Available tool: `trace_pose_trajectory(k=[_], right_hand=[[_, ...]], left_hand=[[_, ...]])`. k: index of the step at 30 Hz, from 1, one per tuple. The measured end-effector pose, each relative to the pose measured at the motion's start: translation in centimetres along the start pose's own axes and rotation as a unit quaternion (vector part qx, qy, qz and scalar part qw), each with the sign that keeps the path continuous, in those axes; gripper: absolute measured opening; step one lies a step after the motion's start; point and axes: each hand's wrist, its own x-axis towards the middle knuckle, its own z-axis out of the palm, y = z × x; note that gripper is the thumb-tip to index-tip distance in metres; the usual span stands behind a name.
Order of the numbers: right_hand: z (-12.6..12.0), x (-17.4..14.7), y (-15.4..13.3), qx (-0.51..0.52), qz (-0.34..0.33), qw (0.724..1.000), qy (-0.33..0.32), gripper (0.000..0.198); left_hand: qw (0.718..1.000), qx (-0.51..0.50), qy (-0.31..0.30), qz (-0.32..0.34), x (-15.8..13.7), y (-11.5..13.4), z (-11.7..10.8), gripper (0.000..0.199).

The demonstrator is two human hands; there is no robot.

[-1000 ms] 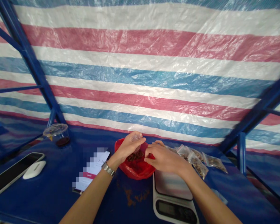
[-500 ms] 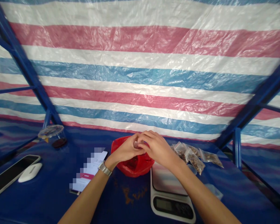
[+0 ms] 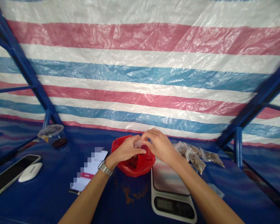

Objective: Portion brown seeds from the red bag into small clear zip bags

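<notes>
A small clear plastic bag (image 3: 137,143) is between my two hands, above an open red plastic bag (image 3: 140,168). My left hand (image 3: 128,148) grips the clear bag from the left, thumb pointing right, a watch on its wrist. From the right, my right hand (image 3: 155,143) pinches the clear bag's edge with bent fingers. Brown bits show dimly inside the red bag, mostly hidden by my hands. Just right of the red bag lies a white kitchen scale (image 3: 170,186), partly under my right forearm.
Filled small zip bags (image 3: 196,160) lie behind the scale, and a clear plastic piece (image 3: 216,190) sits right of my forearm. Left are a lit phone (image 3: 91,171), a white earbud case (image 3: 30,172), a dark phone (image 3: 14,175) and a lidded cup (image 3: 57,137). Brown powder (image 3: 133,194) dusts the blue table.
My hands have parted slightly; my right fingers have shifted a little to the right, so more of the clear bag shows between them.
</notes>
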Motion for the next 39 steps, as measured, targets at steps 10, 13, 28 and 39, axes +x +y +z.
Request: trace_pose_trajectory(k=[10,13,28,39], right_hand=[[0.0,-0.1,0.0,0.007,-0.004,1.000,0.004,0.017],[-0.2,-0.1,0.1,-0.012,0.007,1.000,-0.001,0.010],[-4.6,-4.3,6.1,0.146,0.255,0.955,0.045,0.044],[-8.9,-26.6,9.5,-0.007,0.459,0.880,0.119,0.044]], left_hand=[[0.999,0.050,0.013,0.018,0.0,0.4,0.0,0.040],[0.998,0.064,0.019,0.010,-0.1,0.7,0.2,0.034],[0.979,0.149,0.121,0.069,-1.1,3.1,0.8,0.037],[0.952,0.253,0.117,0.129,-1.2,3.6,0.9,0.033]])
